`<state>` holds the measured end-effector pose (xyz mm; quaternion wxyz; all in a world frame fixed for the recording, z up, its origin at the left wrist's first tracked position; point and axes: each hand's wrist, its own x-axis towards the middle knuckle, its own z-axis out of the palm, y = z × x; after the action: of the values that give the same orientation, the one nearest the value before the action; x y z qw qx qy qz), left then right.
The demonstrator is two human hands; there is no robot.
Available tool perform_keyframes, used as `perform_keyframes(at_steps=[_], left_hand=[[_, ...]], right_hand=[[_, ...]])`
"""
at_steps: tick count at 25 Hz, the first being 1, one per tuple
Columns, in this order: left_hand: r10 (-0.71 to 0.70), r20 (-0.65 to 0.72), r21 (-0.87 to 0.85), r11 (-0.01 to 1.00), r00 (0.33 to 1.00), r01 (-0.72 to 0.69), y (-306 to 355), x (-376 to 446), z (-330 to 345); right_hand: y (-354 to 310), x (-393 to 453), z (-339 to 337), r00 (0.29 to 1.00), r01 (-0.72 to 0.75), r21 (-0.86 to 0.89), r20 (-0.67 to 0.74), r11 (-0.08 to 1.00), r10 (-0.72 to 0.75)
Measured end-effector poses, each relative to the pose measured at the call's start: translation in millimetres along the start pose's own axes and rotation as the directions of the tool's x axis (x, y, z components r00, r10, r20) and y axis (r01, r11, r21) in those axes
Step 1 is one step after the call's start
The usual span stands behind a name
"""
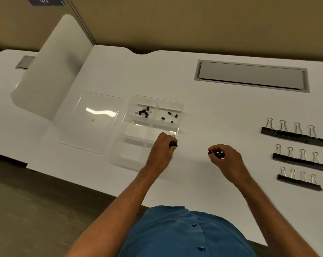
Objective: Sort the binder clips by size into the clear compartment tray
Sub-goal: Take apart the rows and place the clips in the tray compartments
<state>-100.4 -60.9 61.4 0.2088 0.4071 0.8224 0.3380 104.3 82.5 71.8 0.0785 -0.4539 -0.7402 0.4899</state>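
A clear compartment tray lies on the white table left of centre. Its far left cell holds several small black binder clips, and its far right cell holds a few more small clips. My left hand hovers over the tray's near right corner and pinches a small black clip. My right hand is over bare table to the right of the tray, with its fingers curled round small black clips. Three rows of larger black clips lie at the right.
The tray's clear lid lies flat to the left of the tray. A white curved panel stands at the back left. A grey cable hatch is set into the table at the back right. The table's near edge runs diagonally below my arms.
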Motion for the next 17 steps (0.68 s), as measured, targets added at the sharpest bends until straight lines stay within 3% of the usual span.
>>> perform_keyframes(at_steps=[6, 14, 17], left_hand=[[0.042, 0.055, 0.169, 0.984, 0.998, -0.051, -46, 27, -27], [0.05, 0.151, 0.277, 0.957, 0.987, -0.091, -61, 55, -24], [0.147, 0.069, 0.341, 0.926, 0.987, -0.162, -62, 49, -28]], right_hand=[[-55, 29, 51, 0.996, 0.091, -0.029, 0.007, 0.995, -0.091], [-85, 56, 96, 0.966, 0.257, -0.254, 0.093, 0.933, -0.24], [-88, 63, 109, 0.937, 0.35, -0.378, 0.152, 0.857, -0.315]])
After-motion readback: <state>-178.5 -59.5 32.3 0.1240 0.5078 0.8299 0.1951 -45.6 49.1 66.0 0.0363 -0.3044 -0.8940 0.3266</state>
